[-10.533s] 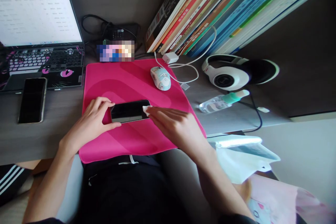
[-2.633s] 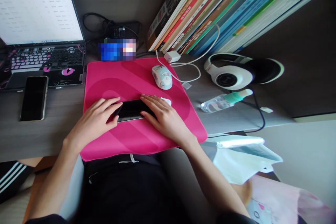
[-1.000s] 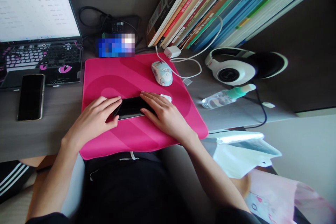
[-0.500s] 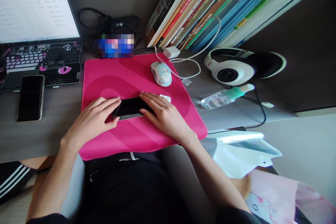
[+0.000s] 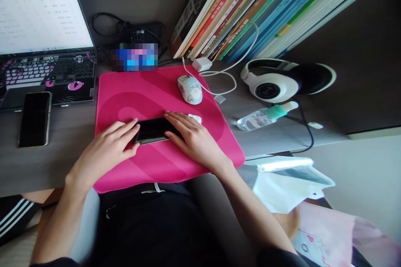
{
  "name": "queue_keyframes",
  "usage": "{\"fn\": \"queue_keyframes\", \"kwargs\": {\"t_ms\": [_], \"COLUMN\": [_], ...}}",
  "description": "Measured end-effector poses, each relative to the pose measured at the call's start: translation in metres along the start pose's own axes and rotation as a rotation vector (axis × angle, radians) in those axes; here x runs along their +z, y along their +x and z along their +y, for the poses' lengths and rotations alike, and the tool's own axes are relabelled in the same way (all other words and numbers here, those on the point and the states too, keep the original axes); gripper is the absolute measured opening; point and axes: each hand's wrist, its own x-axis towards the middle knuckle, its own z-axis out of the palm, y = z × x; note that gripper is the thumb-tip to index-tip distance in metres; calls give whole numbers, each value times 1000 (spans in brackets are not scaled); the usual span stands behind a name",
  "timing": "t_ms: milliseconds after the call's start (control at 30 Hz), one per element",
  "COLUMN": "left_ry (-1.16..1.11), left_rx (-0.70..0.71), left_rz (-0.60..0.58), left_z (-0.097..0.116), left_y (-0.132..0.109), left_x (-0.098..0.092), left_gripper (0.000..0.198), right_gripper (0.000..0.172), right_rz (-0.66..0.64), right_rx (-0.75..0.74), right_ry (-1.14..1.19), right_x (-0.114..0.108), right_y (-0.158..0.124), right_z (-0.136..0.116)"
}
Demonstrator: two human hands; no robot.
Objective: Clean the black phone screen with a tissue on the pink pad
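A dark glossy phone-like slab [image 5: 153, 130] lies flat on the pink mat [image 5: 134, 87]. At its left end is my left hand [image 5: 111, 146], fingertips by the edge, fingers extended with the thumb apart. My right hand [image 5: 196, 139] rests over the slab's right end, its fingers stretched out and the thumb on the near side. Something small and white [image 5: 196, 118] shows just beyond my right fingers, partly covered. Farther back on the mat sits a patterned mouse [image 5: 190, 89].
To the left are a laptop [image 5: 46, 79] and another phone [image 5: 35, 119]. On the right lie a clear spray bottle [image 5: 257, 119], white headphones [image 5: 272, 83] and a white charger [image 5: 202, 64] with its cable. Books [image 5: 213, 16] stand behind; a white bag [image 5: 282, 181] is below the desk edge.
My left hand has shifted slightly left, baring more of the slab's left end. The whole view has moved a little; my right hand keeps its place on the slab.
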Motion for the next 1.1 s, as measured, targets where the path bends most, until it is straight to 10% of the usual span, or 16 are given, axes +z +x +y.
{"fn": "queue_keyframes", "kwargs": {"t_ms": [1100], "left_ry": [219], "left_rx": [115], "left_rz": [-10], "left_z": [10], "left_y": [5], "left_x": [-1], "left_gripper": [43], "right_gripper": [48], "right_rz": [18], "right_rx": [-14], "right_ry": [7], "right_x": [0], "right_y": [0], "right_z": [0]}}
